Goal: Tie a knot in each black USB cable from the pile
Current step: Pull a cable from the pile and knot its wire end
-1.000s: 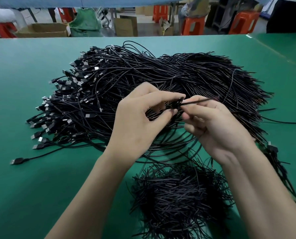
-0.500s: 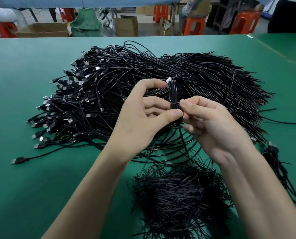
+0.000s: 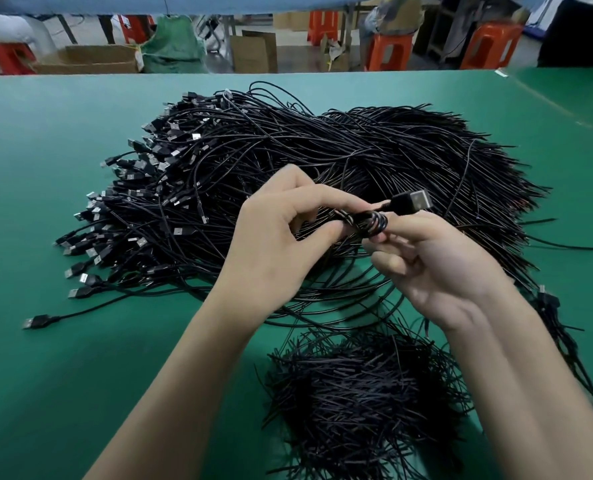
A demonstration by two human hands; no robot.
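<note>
Green tabletop (image 3: 80, 375), pile (image 3: 288, 150) upper centre. Pinching coiled cable (image 3: 374, 223) with left hand (image 3: 274, 244), right hand (image 3: 440, 271). Keep it tight, thread plug (image 3: 411, 201) through.

- This is a factory workshop laid out for manual assembly.
- A wide green-covered work table (image 3: 80, 375) holds a bulk pile of black USB cables (image 3: 288, 150), with a heap of short black ties (image 3: 357, 403) on the near side.
- Beyond the far edge stand orange plastic stools (image 3: 390, 50), cardboard boxes (image 3: 91, 58) and, far left, a stuffed green sack (image 3: 170, 43).
</note>
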